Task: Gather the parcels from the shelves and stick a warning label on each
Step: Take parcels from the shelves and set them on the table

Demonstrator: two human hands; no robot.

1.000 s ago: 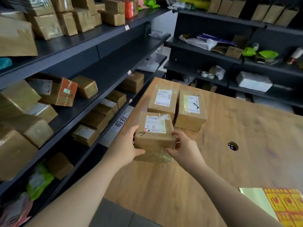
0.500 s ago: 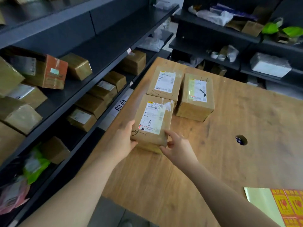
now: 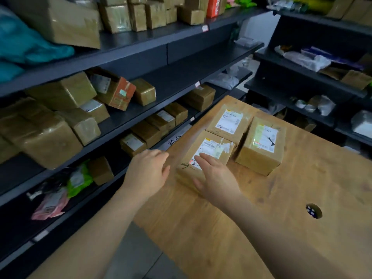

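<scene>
Three brown taped parcels with white shipping labels lie on the wooden table (image 3: pixel 281 198). The nearest parcel (image 3: pixel 213 150) rests by the table's left edge, with a second parcel (image 3: pixel 228 120) behind it and a third parcel (image 3: pixel 261 146) to its right. My right hand (image 3: pixel 215 176) hovers open over the nearest parcel's front, fingers spread across its label. My left hand (image 3: pixel 148 171) is open and off the parcel, out past the table's left edge toward the shelves. Neither hand holds anything.
Dark shelves (image 3: pixel 141 115) on the left carry several more brown parcels, an orange-ended box (image 3: pixel 118 95) and soft bags. A second shelf unit (image 3: pixel 302 77) stands behind the table. A round cable hole (image 3: pixel 313 210) is in the tabletop.
The parcel I held in both hands was set down on the table in front of the other two. Both hands have let go, and my left hand has moved away to the left.
</scene>
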